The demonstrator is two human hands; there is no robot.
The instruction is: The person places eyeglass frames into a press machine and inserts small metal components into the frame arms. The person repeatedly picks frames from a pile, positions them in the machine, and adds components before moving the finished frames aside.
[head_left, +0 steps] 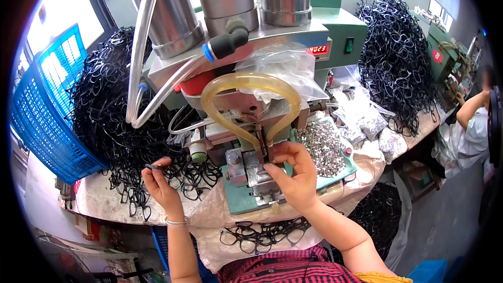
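Observation:
My right hand point(297, 181) is at the work point of a bench press point(250, 170), thumb and forefinger closing in right under the two upright metal electrodes point(263, 149). Whatever those fingertips hold is too small or hidden to make out. A thick yellowish hose point(251, 79) loops down to the electrodes. To the left, raised beside a heap of black eyeglass frames point(112, 94), my left hand point(161, 186) is closed on a black eyeglass frame point(152, 166), of which only a short dark part shows. Several more frames point(262, 236) lie on a cloth over my lap.
A green tray point(322, 149) of small metal parts sits right of the press. Behind it are plastic bags point(361, 118) and another heap of black frames point(395, 57). A blue basket point(47, 120) leans at the left. Another person's arm point(471, 110) shows far right.

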